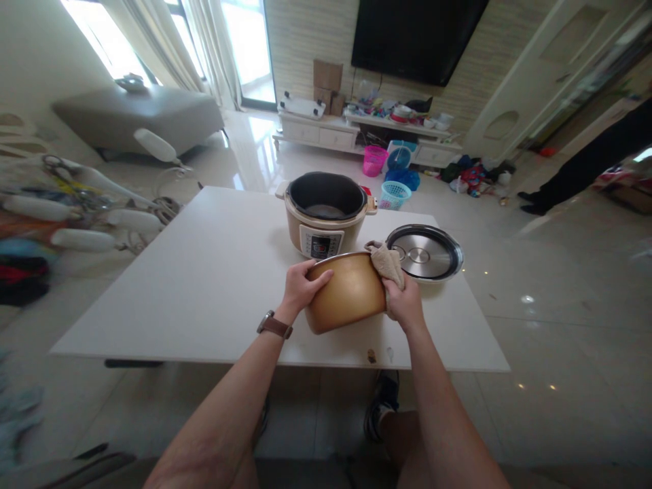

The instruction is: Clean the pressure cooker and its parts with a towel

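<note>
A gold-coloured inner pot (349, 292) is held tilted over the front half of the white table, its opening turned away from me. My left hand (303, 288) grips its left side near the rim, thumb on the outer wall. On the other side my right hand (405, 299) is closed on a beige cloth (388, 263), pressing it against the pot's rim and wall. Just behind stands the pressure cooker (326, 214), uncovered, its dark inside showing. To its right a round lid (425, 251) lies with its metal underside up. The pot's inside is hidden from me.
The white table (204, 272) has a small brown mark (371, 355) near its front edge. Beyond it, baskets (394, 195) stand on the floor before a cluttered TV cabinet (326, 132). A person's dark-clothed leg (585, 159) shows at far right.
</note>
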### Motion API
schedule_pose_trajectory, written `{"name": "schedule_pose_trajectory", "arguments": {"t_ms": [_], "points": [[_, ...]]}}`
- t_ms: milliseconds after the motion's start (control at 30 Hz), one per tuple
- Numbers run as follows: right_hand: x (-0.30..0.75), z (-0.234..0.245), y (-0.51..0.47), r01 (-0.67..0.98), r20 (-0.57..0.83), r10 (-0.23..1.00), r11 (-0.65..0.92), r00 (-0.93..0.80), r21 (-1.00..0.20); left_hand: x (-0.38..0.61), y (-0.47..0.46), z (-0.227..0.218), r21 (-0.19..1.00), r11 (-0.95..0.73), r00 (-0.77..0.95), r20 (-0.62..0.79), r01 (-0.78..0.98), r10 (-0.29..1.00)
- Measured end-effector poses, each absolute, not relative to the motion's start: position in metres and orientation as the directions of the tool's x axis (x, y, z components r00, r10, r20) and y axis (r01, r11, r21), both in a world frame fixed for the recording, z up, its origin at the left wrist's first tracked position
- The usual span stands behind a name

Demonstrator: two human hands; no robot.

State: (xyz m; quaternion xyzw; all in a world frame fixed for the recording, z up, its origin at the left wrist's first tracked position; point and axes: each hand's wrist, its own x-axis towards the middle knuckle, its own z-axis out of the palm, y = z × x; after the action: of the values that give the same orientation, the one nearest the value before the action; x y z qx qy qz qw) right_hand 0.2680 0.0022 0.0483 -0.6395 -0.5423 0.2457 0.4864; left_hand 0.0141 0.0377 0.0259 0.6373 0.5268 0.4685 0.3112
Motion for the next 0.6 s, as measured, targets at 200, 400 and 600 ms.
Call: {"name": "schedule_pose_trajectory", "arguments": {"t_ms": [200,400,600], "points": [[0.242,0.083,-0.021,0.724,0.468,0.87,0.421,-0.153,-0.546,0.016,0.037,0.025,0.894,-0.246,0.002,0.264,0.374,0.964],[0.233,0.09,-0.027,0.758,0.456,0.85,0.476,-0.265,-0.446,0.017,0.036,0.024,0.9,-0.243,0.004,0.259,0.361,0.966],[0.249,0.07,-0.012,0.601,0.427,0.903,0.32,0.04,-0.733,0.015,0.035,0.024,0.904,-0.23,-0.004,0.248,0.36,0.969]]}}
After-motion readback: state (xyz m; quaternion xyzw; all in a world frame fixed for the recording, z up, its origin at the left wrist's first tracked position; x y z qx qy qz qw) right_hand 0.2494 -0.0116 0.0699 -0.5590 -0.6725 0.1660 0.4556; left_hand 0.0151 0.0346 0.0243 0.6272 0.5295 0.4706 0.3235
